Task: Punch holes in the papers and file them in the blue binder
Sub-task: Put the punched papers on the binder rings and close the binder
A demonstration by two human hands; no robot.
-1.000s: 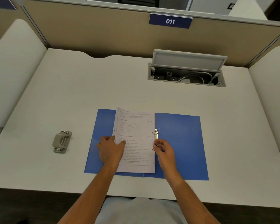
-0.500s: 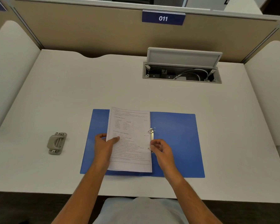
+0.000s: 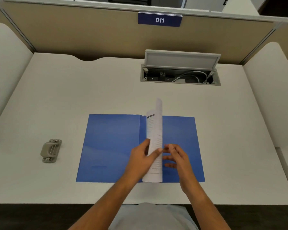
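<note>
Half a second ago the papers (image 3: 154,140) lay flat on the left half of the open blue binder (image 3: 111,146); now they stand on edge over its spine, swung up toward the right. Left hand (image 3: 142,161) has its grip closed on the sheets' lower part, thumb on one face and fingers on the other. Right hand (image 3: 177,156) hovers just beside them, fingers spread, holding nothing. A hole punch (image 3: 51,151) sits well to the left on the tabletop (image 3: 73,90).

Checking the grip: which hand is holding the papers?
The left hand, wrapped around the upright papers; the right hand is open beside them.
</note>
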